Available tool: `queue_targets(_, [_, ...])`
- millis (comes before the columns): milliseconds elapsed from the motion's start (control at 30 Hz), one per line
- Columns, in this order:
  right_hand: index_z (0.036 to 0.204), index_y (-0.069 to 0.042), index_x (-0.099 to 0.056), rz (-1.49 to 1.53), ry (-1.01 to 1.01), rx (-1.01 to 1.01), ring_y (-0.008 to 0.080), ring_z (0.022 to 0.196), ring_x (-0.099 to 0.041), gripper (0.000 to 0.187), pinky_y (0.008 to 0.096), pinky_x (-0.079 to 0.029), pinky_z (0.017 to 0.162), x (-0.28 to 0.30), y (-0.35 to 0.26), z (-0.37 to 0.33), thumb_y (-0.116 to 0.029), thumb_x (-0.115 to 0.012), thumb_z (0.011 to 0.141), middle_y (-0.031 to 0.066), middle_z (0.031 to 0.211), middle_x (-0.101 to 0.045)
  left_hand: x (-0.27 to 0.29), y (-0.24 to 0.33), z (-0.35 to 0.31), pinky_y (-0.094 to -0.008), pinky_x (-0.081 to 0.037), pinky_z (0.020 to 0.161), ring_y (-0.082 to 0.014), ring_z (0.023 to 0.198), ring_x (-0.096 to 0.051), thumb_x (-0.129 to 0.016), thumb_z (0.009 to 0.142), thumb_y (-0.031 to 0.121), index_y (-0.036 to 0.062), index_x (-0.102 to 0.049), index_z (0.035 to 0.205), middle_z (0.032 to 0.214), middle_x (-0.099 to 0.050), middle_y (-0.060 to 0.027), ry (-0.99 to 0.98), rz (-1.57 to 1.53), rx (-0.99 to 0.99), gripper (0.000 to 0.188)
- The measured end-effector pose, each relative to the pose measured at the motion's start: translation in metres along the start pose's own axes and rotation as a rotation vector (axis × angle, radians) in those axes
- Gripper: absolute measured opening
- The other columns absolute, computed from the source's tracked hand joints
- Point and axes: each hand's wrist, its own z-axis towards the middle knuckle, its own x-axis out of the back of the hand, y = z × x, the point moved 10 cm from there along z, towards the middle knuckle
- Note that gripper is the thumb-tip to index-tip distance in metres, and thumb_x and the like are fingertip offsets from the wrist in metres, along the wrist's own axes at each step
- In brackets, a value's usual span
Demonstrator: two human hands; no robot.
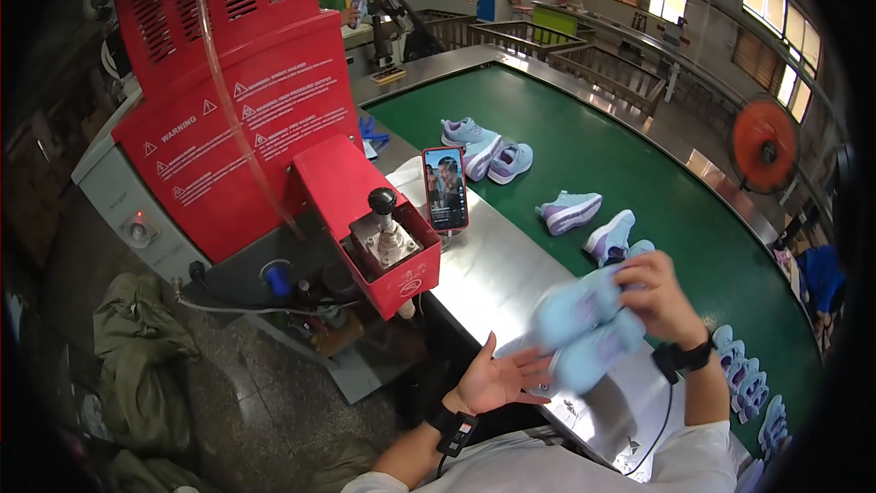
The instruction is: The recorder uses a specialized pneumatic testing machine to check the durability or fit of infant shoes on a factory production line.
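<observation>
Our right hand (662, 297) grips a blurred pair of pale-blue shoes (577, 310) above the metal ledge (488, 283) beside the green belt (584, 137); we cannot tell what is inside them. Our left hand (497, 379) is spread wide next to them, contact unclear. Ahead of us, an open-topped red box (401, 283) contains a metal fitting (391, 245) topped by a black knob (382, 201). More shoes (571, 212) sit on the belt.

Free room over green belt (675, 192), red machine (301, 110) at left.
</observation>
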Motion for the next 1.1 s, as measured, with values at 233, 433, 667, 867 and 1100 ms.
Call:
queue_targets(233, [0.094,-0.016,-0.069,0.17,-0.119,0.375,0.0299,0.109,-0.055,0.029,0.0416,-0.047,0.089,-0.081,-0.099,0.07,-0.021,-0.077,0.066,0.0054,0.126,-0.056,0.046,0.024,-0.08,-0.044,-0.039,0.107,-0.0281,0.122,-0.053,-0.051,0.091,0.053,0.0048,-0.041,0.141,0.135,-0.053,-0.0145,0.33,0.196,-0.489,0.07])
queue_targets(433, [0.106,-0.008,-0.062,0.491,-0.245,-0.002,0.0249,0.08,-0.064,0.04,0.0326,-0.055,0.067,-0.127,-0.092,0.093,-0.034,-0.076,0.079,0.0084,0.113,-0.056,0.046,0.071,-0.131,-0.0447,-0.045,0.101,-0.0271,0.115,-0.058,-0.04,0.096,0.055,0.0101,-0.045,0.138,0.13,-0.057,-0.0101,0.246,0.044,-0.758,0.061])
queue_targets(667, [0.101,-0.002,-0.061,0.632,-0.155,-0.036,0.0262,0.085,-0.065,0.029,0.0324,-0.058,0.068,-0.152,-0.097,0.102,-0.009,-0.076,0.077,0.0097,0.11,-0.056,0.053,0.094,-0.151,-0.042,-0.047,0.097,-0.0249,0.111,-0.06,-0.039,0.098,0.05,0.0106,-0.045,0.138,0.127,-0.059,-0.0086,0.403,0.107,-0.825,0.056])
queue_targets(867, [0.103,-0.002,-0.06,0.618,-0.095,-0.029,0.0249,0.088,-0.063,0.031,0.0314,-0.057,0.068,-0.14,-0.093,0.121,-0.009,-0.076,0.077,0.0105,0.111,-0.054,0.016,0.123,-0.137,-0.0403,-0.047,0.097,-0.0233,0.111,-0.06,-0.039,0.099,0.046,0.0108,-0.047,0.136,0.126,-0.06,-0.0069,0.282,0.159,-0.882,0.052])
queue_targets(1100, [0.103,-0.001,-0.06,0.616,-0.073,-0.045,0.022,0.086,-0.061,0.032,0.0313,-0.054,0.069,-0.112,-0.09,0.127,-0.007,-0.076,0.076,0.0106,0.109,-0.053,0.004,0.127,-0.13,-0.0394,-0.048,0.095,-0.0221,0.109,-0.06,-0.037,0.101,0.044,0.011,-0.049,0.131,0.123,-0.061,-0.0062,0.29,0.164,-0.896,0.046])
